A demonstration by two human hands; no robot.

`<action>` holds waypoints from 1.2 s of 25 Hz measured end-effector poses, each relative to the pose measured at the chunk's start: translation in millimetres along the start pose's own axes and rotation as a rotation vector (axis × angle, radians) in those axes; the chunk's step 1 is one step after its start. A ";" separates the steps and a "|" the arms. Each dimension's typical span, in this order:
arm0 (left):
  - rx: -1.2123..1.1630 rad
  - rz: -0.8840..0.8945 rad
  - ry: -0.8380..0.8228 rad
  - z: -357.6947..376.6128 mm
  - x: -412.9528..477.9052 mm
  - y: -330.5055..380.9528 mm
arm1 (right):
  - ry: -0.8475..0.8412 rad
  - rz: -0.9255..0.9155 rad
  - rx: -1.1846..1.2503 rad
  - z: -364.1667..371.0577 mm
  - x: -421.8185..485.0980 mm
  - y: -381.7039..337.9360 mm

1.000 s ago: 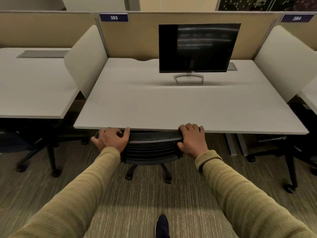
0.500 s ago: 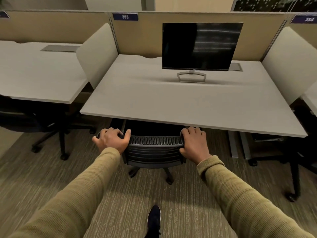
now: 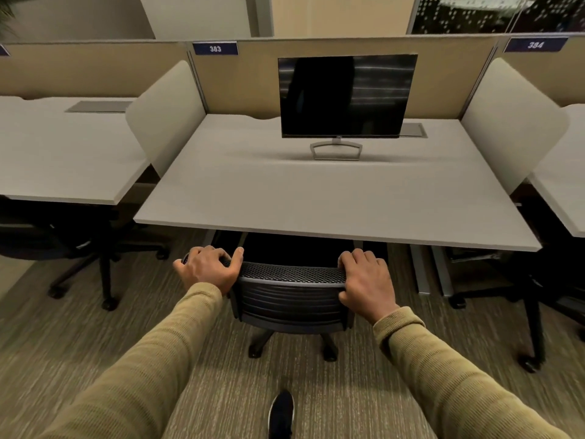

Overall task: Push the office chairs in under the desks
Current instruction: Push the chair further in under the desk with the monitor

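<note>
A black mesh-backed office chair [image 3: 291, 296] stands at the front edge of the grey desk [image 3: 316, 198] numbered 383. Its seat is hidden under the desktop and its backrest top sits just in front of the edge. My left hand [image 3: 209, 269] grips the left top corner of the backrest, fingers curled over it. My right hand [image 3: 365, 280] grips the right top corner the same way. Two of the chair's caster legs show on the carpet below.
A dark monitor [image 3: 346, 96] stands at the back of the desk. Another chair [image 3: 72, 248] is tucked under the left desk [image 3: 63, 160], and a chair base [image 3: 531, 299] shows under the right side. Padded dividers flank the desk. My shoe [image 3: 281, 413] is on the carpet.
The gap between the backrest top and the desk edge looks wider now than a second ago. Both hands kept their grip. The view has shifted slightly.
</note>
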State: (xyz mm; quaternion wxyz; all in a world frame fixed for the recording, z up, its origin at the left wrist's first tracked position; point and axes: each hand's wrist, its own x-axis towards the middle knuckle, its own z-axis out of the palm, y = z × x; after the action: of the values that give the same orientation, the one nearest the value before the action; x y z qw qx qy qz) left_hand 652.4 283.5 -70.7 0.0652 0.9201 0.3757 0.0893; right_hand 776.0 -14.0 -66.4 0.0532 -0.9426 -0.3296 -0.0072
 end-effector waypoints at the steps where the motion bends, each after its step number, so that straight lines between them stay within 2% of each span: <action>1: -0.002 0.006 0.002 0.8 3.7 2.8 | 0.000 0.000 0.002 -0.7 4.1 2.6; 9: -0.084 0.051 0.009 17.0 57.4 23.1 | 0.009 0.060 0.009 3.1 50.6 17.9; 16: -0.113 0.118 -0.098 33.1 112.0 47.4 | -0.012 0.109 -0.001 7.8 97.2 36.6; 23: -0.069 0.148 -0.082 42.1 112.6 70.2 | -0.068 0.116 -0.054 4.6 125.3 66.9; 30: -0.051 0.167 -0.099 43.7 109.8 65.5 | -0.038 0.224 -0.037 7.1 104.0 41.7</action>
State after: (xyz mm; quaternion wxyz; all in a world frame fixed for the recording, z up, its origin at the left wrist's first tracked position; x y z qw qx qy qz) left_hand 783.3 312.0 -88.4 0.0993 0.9495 0.2918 0.0586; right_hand 883.2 18.8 -72.4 0.0298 -0.9743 -0.2229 0.0104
